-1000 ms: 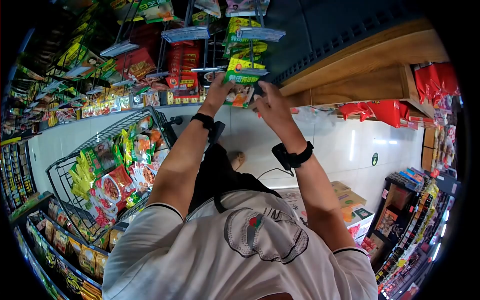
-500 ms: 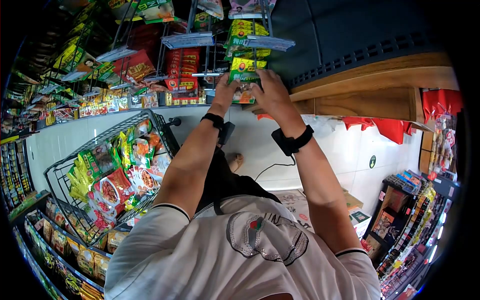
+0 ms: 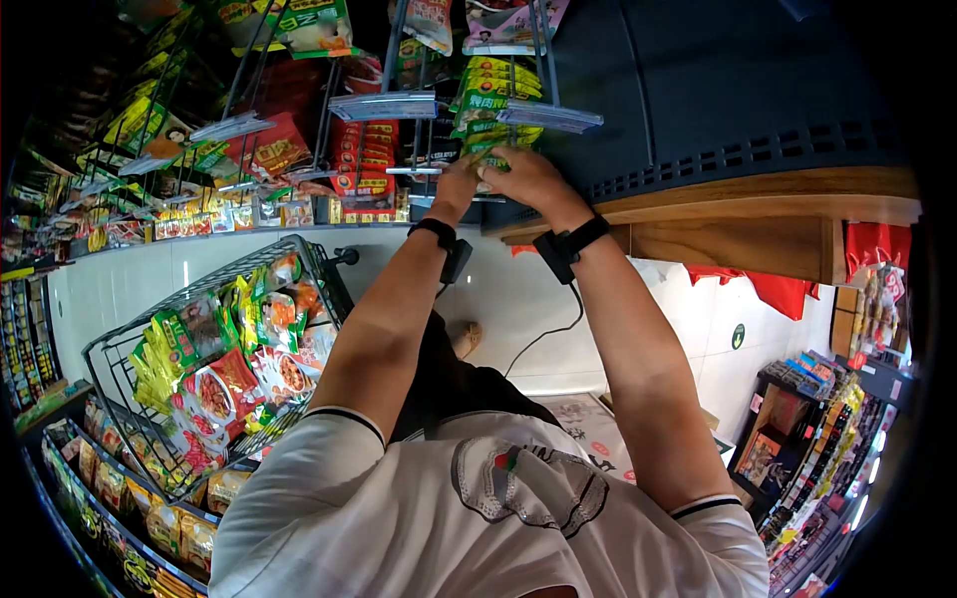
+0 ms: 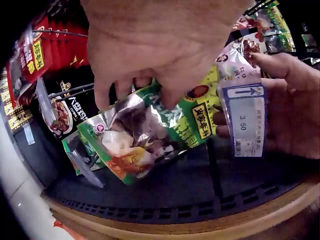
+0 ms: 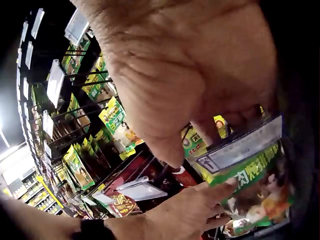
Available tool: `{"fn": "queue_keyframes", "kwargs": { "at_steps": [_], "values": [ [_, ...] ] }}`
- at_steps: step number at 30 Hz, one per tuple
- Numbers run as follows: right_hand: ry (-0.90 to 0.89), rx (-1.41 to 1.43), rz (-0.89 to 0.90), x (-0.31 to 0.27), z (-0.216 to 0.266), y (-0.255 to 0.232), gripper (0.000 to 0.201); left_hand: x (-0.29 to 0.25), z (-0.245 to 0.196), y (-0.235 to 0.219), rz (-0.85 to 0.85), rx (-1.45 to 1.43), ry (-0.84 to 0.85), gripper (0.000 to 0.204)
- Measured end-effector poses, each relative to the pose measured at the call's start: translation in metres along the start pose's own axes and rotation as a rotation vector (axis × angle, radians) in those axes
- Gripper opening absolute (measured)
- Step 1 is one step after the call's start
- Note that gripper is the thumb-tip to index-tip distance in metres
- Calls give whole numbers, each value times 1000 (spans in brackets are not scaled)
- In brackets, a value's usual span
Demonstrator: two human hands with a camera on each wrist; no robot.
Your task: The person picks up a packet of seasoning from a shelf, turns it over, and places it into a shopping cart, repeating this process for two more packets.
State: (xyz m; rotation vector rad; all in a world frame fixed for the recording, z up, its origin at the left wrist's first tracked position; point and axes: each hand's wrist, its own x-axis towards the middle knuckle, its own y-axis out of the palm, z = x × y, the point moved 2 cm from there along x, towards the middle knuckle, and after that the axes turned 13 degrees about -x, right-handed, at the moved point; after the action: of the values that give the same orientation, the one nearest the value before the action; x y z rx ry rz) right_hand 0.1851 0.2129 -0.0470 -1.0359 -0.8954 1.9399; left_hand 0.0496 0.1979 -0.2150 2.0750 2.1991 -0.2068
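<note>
A green-and-yellow seasoning packet (image 4: 145,135) with a clear window hangs at a display hook, below more of the same packets (image 3: 493,85). My left hand (image 3: 457,189) grips its side, the fingers bent over its edge in the left wrist view. My right hand (image 3: 533,184) is at the packet's yellow top end, its fingers partly hidden behind a price tag (image 4: 245,120) and its thumb apart on the other side. In the right wrist view the left hand (image 5: 185,212) holds the packet (image 5: 257,192) under the tag.
Red packets (image 3: 361,159) hang on the hooks to the left. A wire shopping cart (image 3: 110,399) full of seasoning packets stands at my left. On the right runs a wooden shelf edge (image 3: 718,199) with red bags (image 3: 778,289) below it.
My right hand, first apart from the packet, has come to its top end. Both hands have risen toward the hook, and the packet with them, nearly hidden now in the head view.
</note>
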Motion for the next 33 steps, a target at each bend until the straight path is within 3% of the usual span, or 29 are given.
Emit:
{"fn": "queue_keyframes", "kwargs": {
  "at_steps": [5, 8, 11, 14, 17, 19, 20, 21, 23, 28, 33],
  "values": [
    [-20, 5, -145, 10, -4, 7, 65, 0, -40, 2, -49, -84, -66, 28],
    [19, -32, -156, 7, -5, 10, 65, 10, -18, 2, 3, -217, -10, 30],
    [17, -39, -131, -3, 2, 6, 66, 15, -7, -3, 6, -21, 0, 36],
    [28, -130, -160, -18, 10, 4, 67, -2, -29, -7, -35, 72, -101, 41],
    [-37, -192, -298, -35, 14, 6, 62, -2, -15, -8, -76, 36, -23, 53],
    [-100, -206, -428, -46, 12, 14, 58, 5, 30, -7, -61, 81, 207, 59],
    [-113, -178, -452, -55, 14, 15, 55, 2, 29, -5, -85, 61, 220, 63],
    [-125, -152, -477, -65, 17, 15, 52, -1, 27, -3, -108, 41, 233, 66],
    [-141, -74, -492, -84, 21, 17, 48, -28, -27, 2, -218, -85, 50, 72],
    [-173, 48, -475, -130, 20, 24, 44, -17, -29, 0, -184, 19, 4, 65],
    [-110, 119, -407, -160, 17, 30, 41, -10, -46, 8, -155, -289, 31, 68]
  ]
}}
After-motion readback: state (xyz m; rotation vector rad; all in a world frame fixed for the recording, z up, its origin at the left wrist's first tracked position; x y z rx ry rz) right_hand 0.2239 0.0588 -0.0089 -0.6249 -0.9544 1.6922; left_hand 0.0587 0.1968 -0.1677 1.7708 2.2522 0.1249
